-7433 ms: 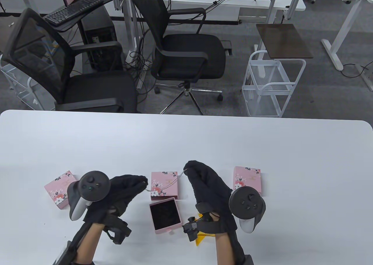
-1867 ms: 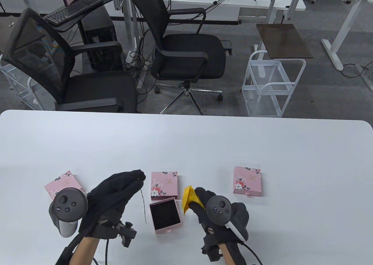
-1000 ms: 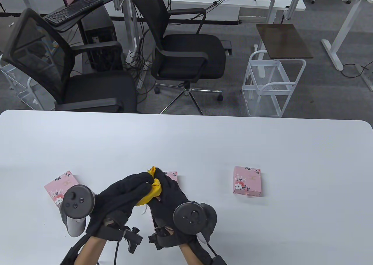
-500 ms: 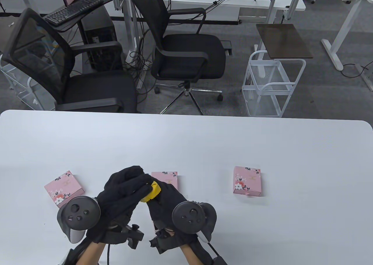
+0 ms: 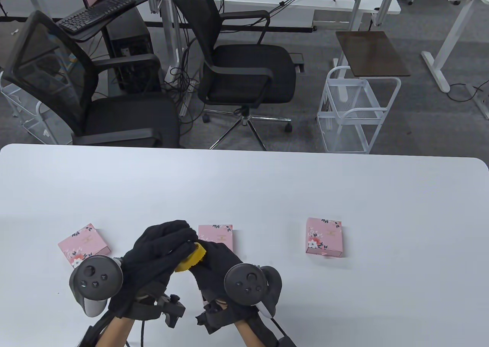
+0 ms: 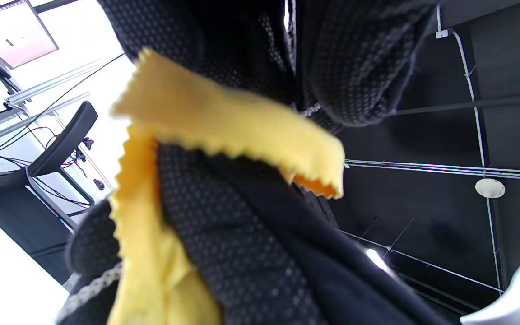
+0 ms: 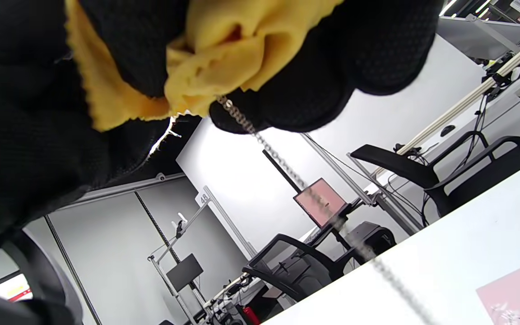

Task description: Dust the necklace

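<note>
My left hand is raised over the table near its front edge, and its curled fingers pinch the top of a thin silver necklace chain. Right beside it, my right hand grips a yellow cloth that is folded round the chain just below the left fingertips. In the right wrist view the chain runs out of the cloth and hangs down towards the white table. Most of the chain is hidden by the gloves in the table view.
Three pink floral boxes lie in a row near the front edge: one at the left, one partly behind my hands, one at the right. Black office chairs and a white wire cart stand beyond the table.
My right hand brought the yellow cloth from the table up to the hanging chain and closed on it. Over the last half second the cloth slid a little down and towards me.
</note>
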Demonstrator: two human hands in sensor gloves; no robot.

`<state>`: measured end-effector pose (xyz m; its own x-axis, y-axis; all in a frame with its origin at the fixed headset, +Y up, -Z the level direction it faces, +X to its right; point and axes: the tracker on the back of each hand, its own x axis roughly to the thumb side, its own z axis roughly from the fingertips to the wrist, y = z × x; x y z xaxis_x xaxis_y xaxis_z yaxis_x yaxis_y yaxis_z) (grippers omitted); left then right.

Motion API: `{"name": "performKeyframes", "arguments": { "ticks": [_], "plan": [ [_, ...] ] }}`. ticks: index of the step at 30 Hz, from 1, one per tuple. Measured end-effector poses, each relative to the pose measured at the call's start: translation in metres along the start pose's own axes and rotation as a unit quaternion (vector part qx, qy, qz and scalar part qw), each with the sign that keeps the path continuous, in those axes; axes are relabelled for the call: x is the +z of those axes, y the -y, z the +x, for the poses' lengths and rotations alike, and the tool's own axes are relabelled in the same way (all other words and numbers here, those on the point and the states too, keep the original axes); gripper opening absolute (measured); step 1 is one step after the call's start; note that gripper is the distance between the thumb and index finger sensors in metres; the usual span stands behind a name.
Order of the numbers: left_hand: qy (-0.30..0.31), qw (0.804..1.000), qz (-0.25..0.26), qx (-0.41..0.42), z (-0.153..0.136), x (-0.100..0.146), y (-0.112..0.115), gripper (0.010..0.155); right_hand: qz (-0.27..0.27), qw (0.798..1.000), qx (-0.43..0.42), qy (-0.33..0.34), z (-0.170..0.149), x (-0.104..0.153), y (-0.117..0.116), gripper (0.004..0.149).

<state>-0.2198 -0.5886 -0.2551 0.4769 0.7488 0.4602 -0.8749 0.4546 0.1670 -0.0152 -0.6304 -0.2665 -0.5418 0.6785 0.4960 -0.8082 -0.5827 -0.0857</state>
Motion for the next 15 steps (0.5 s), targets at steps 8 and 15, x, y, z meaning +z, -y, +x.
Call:
{"name": "performKeyframes", "arguments": {
  "ticks": [8,15],
  "plan": [
    [0.0,1.0,-0.014,0.004,0.0,0.0,0.005,0.034,-0.011,0.999,-0.003,-0.037,-0.009,0.014,-0.002,0.039],
    [0.002,1.0,-0.02,0.009,-0.001,0.0,0.008,0.034,-0.003,0.998,-0.04,-0.049,-0.028,0.023,-0.006,0.04]
  ]
}}
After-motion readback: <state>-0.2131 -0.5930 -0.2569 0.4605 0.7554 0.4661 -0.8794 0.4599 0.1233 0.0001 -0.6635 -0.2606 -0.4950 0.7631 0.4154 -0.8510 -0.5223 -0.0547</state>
